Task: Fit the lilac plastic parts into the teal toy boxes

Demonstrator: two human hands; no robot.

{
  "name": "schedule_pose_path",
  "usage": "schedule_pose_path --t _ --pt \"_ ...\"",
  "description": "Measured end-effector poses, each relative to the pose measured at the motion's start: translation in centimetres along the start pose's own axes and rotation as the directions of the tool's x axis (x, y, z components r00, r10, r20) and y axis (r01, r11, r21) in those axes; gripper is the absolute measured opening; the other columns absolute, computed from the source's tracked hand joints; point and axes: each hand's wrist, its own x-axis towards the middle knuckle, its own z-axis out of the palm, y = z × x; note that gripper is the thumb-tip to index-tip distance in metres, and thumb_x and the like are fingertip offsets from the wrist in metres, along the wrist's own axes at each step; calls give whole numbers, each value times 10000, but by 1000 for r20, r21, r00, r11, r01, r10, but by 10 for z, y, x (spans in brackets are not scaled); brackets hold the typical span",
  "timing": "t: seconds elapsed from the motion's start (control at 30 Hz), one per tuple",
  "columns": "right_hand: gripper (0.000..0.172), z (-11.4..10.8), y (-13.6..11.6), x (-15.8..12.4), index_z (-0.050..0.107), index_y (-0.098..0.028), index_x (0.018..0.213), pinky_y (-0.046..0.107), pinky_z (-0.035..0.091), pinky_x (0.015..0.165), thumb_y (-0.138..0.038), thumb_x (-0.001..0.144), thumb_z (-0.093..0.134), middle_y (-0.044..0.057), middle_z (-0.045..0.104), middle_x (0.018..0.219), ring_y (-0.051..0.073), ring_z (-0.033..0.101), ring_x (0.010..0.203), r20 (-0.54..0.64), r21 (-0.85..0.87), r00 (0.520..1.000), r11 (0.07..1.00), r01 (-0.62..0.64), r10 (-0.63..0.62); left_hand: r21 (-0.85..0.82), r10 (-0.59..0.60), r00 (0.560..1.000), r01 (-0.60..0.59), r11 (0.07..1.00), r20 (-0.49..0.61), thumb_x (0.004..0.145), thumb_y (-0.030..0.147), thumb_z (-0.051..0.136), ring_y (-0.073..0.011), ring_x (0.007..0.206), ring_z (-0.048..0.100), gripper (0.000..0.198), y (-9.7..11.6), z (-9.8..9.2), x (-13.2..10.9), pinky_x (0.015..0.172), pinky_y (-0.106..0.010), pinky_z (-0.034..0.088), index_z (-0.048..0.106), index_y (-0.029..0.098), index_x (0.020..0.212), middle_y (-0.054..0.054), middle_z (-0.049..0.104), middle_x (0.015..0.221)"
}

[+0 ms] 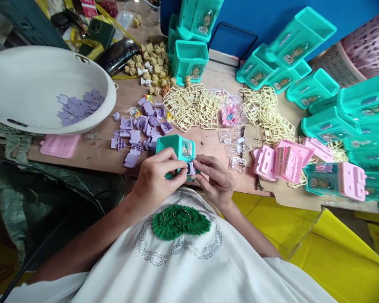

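Observation:
A teal plastic box [169,145] lies tilted at the table's front edge, with a clear oval window holding a small figure on its front. My left hand [156,179] is closed over the near side of this box, its thumb and forefinger pinched at the front. From the other side, my right hand [216,179] is closed with its fingertips at a small purple plastic piece [191,168] on the box's lower front. Both hands' fingertips nearly meet there and partly hide the piece. Loose purple parts [151,122] lie just beyond my left hand.
A white basin [12,84] with flat purple pieces stands at left. Beyond lie small tan figures [154,63] and cream plastic frames [192,105]. Teal boxes [322,88] are stacked at right, near pink parts [265,162] and clear plastic pieces [238,164].

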Motion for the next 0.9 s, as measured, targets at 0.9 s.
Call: schedule_pose_path --t 0.9 --pt "212 8 5 34 714 -206 1220 501 586 927 -273 1020 695 121 727 1084 262 690 1015 159 -172 978 972 163 -136 -619 -478 878 367 694 -14 784 388 882 -135 798 687 239 -41 22 -10 753 -230 562 776 183 845 -13 728 863"
